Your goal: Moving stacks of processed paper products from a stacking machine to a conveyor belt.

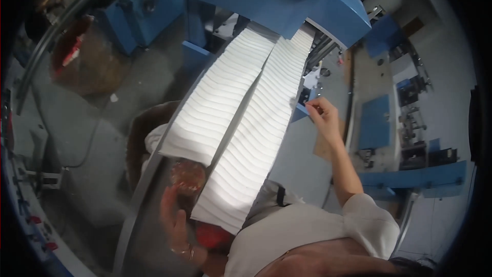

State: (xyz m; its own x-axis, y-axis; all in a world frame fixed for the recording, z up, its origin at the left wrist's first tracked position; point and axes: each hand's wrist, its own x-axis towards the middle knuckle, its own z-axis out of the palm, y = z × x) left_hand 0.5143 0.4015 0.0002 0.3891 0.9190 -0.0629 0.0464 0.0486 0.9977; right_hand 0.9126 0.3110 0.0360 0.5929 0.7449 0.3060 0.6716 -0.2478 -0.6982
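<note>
Grey workshop floor fills the left of the frame, with blue machinery (287, 0) across the top and a cluttered bench (405, 123) down the right side. From under the blue hood two long rows of folded white tissue slope toward the lower centre — the left row (215, 102) and the right row (261, 138) — lying side by side on a narrow chute, its curved metal rail (138, 200) running along the lower left. The folds overlap like shingles, which looks like the way the machine lays them out.

The left hand (177, 220), bracelet at the wrist, sits low in the frame just beside the near end of the rows, palm toward the stack and fingers loosely spread. It is near a reddish, translucent round thing (188, 177) tucked under the left row's end; whether it touches it I cannot tell.

The right hand (323, 115), right of centre, reaches to the outer edge of the right row, fingertips drawn together as if pinching something small — too small to make out.
</note>
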